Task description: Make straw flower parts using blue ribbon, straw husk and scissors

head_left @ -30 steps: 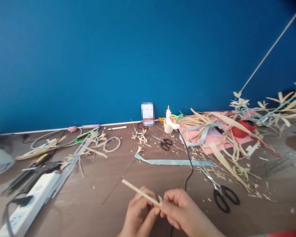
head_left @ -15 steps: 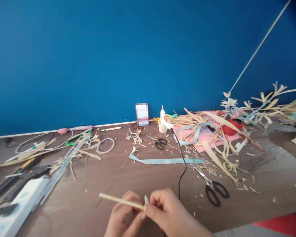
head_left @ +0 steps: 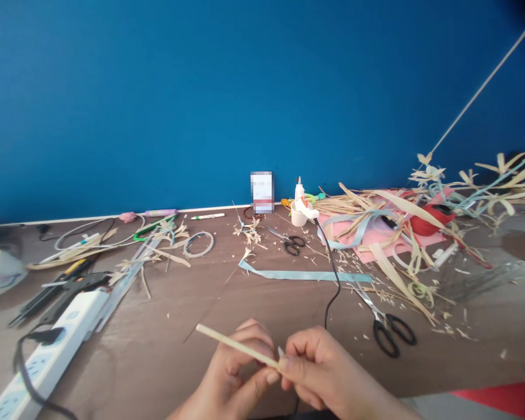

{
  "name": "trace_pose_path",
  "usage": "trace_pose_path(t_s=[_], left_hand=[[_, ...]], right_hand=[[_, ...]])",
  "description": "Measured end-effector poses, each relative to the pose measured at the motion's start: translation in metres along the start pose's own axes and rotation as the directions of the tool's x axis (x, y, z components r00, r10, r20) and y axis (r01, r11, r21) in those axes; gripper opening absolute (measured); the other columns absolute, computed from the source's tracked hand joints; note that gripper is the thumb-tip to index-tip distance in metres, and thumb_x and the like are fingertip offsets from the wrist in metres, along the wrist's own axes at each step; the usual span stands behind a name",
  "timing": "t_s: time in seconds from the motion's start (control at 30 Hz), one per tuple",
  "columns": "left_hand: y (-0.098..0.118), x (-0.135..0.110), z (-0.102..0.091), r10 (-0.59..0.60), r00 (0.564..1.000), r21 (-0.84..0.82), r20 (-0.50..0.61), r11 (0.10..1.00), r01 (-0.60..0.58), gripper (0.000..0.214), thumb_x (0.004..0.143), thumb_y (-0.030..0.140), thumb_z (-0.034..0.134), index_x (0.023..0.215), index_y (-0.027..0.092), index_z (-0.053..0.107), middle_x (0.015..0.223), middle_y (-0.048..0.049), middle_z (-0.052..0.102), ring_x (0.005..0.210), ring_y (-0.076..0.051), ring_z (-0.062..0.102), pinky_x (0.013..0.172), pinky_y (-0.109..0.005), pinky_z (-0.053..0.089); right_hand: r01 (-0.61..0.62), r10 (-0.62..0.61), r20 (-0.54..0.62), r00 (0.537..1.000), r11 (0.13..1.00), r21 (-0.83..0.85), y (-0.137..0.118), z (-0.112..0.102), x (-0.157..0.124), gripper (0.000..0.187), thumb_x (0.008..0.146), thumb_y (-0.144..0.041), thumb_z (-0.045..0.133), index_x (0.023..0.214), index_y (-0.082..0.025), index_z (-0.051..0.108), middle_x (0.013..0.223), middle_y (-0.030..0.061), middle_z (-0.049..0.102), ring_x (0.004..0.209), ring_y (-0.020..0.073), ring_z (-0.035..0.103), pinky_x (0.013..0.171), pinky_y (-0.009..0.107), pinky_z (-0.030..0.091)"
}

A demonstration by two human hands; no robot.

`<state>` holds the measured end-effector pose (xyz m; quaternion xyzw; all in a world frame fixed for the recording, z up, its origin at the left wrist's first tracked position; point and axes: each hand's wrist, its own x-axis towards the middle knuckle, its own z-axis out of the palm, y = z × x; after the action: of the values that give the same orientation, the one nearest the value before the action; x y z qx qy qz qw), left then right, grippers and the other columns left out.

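Observation:
A narrow, pale cream strip [head_left: 227, 342] slants across the front of my left hand [head_left: 240, 373], its free end pointing up and to the left. My left fingers are curled behind it, with the thumb close to its lower right end. That end is pinched between the thumb and fingers of my right hand [head_left: 315, 367]. A small whitish tip [head_left: 280, 352] pokes up beside the right fingertips. Beyond both hands lies a light blue ribbon [head_left: 297, 275], and black-handled scissors [head_left: 391, 331] rest to the right.
At left are a white power strip [head_left: 56, 344], a dark glue gun [head_left: 76, 294] and a tape ring [head_left: 199, 244]. Smaller scissors [head_left: 291, 242] and a white cup [head_left: 298, 216] with a glue bottle stand farther back. Dried strips [head_left: 398, 204] and a red spool [head_left: 429, 220] crowd the right.
The view has turned a little left, so the table things appear farther right. Both hands still hold the strip, and less of the whitish tip shows between them.

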<state>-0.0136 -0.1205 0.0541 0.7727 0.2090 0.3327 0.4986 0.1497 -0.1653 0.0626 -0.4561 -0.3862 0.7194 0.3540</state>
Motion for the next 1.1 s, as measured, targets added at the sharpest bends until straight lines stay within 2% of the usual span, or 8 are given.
trace_pose_path(t_s=[0.2,0.33,0.4,0.47,0.57,0.7,0.93,1.1], left_hand=[[0.007,0.004,0.000,-0.033,0.999,0.049,-0.032,0.998,0.035,0.006,0.075,0.013,0.053,0.070,0.016,0.056,0.067,-0.0032,0.054,0.069,-0.014,0.048,0.065,-0.026,0.036],[-0.003,0.005,0.000,-0.124,0.989,0.066,-0.085,0.989,0.129,0.010,0.075,0.018,0.054,0.065,0.015,0.056,0.065,-0.0030,0.053,0.067,-0.014,0.047,0.066,-0.026,0.035],[-0.012,0.004,0.001,-0.247,0.956,-0.012,-0.158,0.969,0.248,0.014,0.075,0.022,0.054,0.063,0.014,0.056,0.065,-0.0028,0.050,0.065,-0.013,0.045,0.061,-0.024,0.034],[-0.021,0.004,0.006,-0.384,0.900,-0.143,-0.206,0.922,0.360,0.018,0.075,0.026,0.055,0.062,0.014,0.056,0.065,-0.0018,0.047,0.062,-0.011,0.043,0.056,-0.022,0.032],[-0.030,0.006,0.017,-0.473,0.856,-0.321,-0.208,0.860,0.397,0.018,0.073,0.029,0.058,0.063,0.013,0.057,0.066,-0.0004,0.045,0.059,-0.009,0.040,0.054,-0.021,0.031],[-0.037,0.011,0.030,-0.480,0.855,-0.417,-0.197,0.830,0.370,0.015,0.072,0.028,0.059,0.067,0.014,0.059,0.069,-0.0003,0.046,0.059,-0.009,0.041,0.055,-0.021,0.033],[-0.045,0.011,0.034,-0.479,0.861,-0.346,-0.169,0.847,0.403,0.014,0.072,0.028,0.058,0.069,0.014,0.060,0.072,-0.0018,0.050,0.068,-0.012,0.045,0.062,-0.021,0.035],[-0.043,0.011,0.033,-0.502,0.856,-0.367,-0.125,0.825,0.430,0.016,0.068,0.030,0.061,0.075,0.015,0.060,0.077,-0.0035,0.054,0.076,-0.015,0.048,0.069,-0.023,0.038]], right_hand=[[0.020,-0.013,-0.058,0.998,0.993,0.113,-0.008,-0.004,-0.004,0.033,0.068,-0.042,0.061,0.058,-0.013,0.050,0.048,-0.0048,0.049,0.032,-0.0007,0.029,0.034,0.017,0.012],[0.072,-0.036,-0.115,0.993,0.943,0.325,-0.018,-0.028,-0.011,0.032,0.064,-0.043,0.064,0.055,-0.015,0.051,0.031,-0.0115,0.030,0.027,0.0005,0.017,0.032,0.017,0.008],[0.259,-0.147,-0.295,0.944,0.885,0.387,-0.023,-0.044,-0.013,0.034,0.064,-0.045,0.063,0.053,-0.016,0.049,0.030,-0.0124,0.025,0.029,0.0009,0.014,0.033,0.017,0.010],[0.385,-0.232,-0.427,0.874,0.866,0.319,-0.022,-0.052,-0.011,0.030,0.068,-0.043,0.061,0.058,-0.016,0.051,0.033,-0.0113,0.030,0.031,0.0013,0.017,0.035,0.018,0.012],[0.258,-0.152,-0.366,0.918,0.930,0.261,-0.007,-0.045,0.002,0.028,0.067,-0.041,0.063,0.071,-0.016,0.052,0.039,-0.0129,0.028,0.034,0.0013,0.014,0.034,0.017,0.009],[0.174,-0.110,-0.301,0.947,0.965,0.197,0.016,-0.020,0.019,0.027,0.068,-0.037,0.062,0.081,-0.017,0.050,0.044,-0.0134,0.027,0.035,0.0015,0.013,0.035,0.018,0.008],[0.191,-0.125,-0.362,0.924,0.970,0.150,0.023,-0.018,0.028,0.021,0.068,-0.031,0.060,0.063,-0.017,0.045,0.044,-0.0118,0.028,0.035,0.0019,0.016,0.035,0.019,0.010],[0.199,-0.167,-0.411,0.896,0.979,0.036,0.027,-0.017,0.032,0.017,0.068,-0.028,0.059,0.061,-0.016,0.048,0.046,-0.0093,0.035,0.039,0.0035,0.022,0.038,0.019,0.015]])
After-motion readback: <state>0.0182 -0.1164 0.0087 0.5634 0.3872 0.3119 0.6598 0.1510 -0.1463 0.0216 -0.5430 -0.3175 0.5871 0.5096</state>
